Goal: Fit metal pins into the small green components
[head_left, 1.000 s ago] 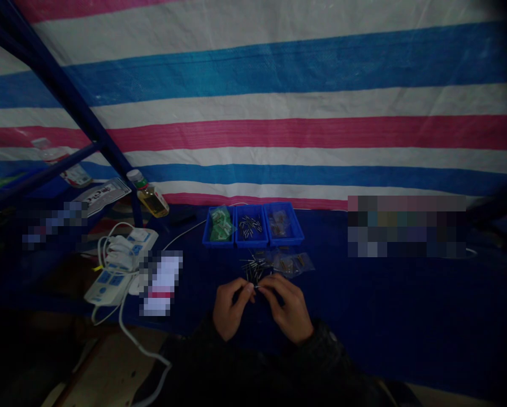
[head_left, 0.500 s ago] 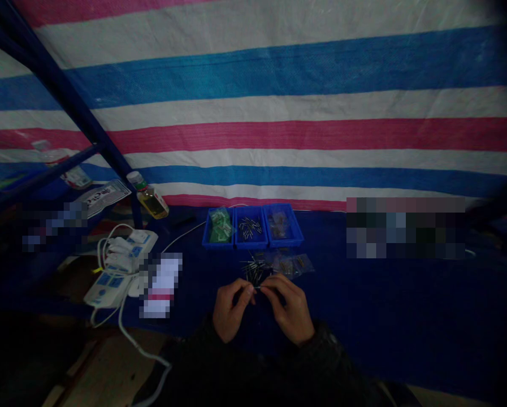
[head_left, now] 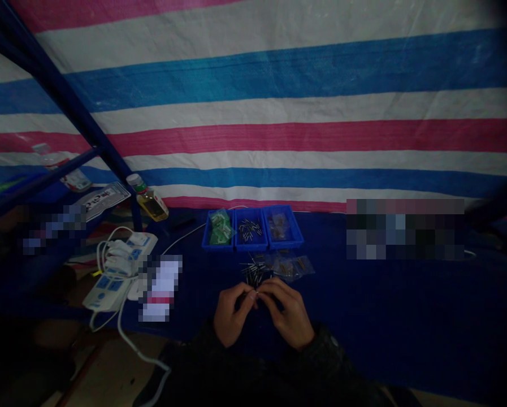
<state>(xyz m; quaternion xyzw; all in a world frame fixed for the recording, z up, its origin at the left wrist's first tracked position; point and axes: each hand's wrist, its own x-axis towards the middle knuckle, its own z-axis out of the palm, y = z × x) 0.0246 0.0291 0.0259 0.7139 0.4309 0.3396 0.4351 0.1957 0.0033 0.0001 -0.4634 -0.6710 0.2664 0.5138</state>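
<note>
Can't read a single word for sure from my end of the feed. Pale packet (head_left: 108, 199), far L, has big dark chars. (stylised, too small & dim for me to make out). Amber bottle (head_left: 153, 206) has a lbl w/ some red & white, wording illegible; ditto the clear bottle (head_left: 76, 178). White power strip (head_left: 92, 301): blue panels w/ tiny marks, unreadable. Pixelated patch (head_left: 162, 285) nearby: n/a to me.

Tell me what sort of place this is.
Likely a makeshift small-parts workspace: three blue bins hold plastic bags and loose slim pieces on a blue tabletop, and a striped sheet hangs behind like a wall.
</note>
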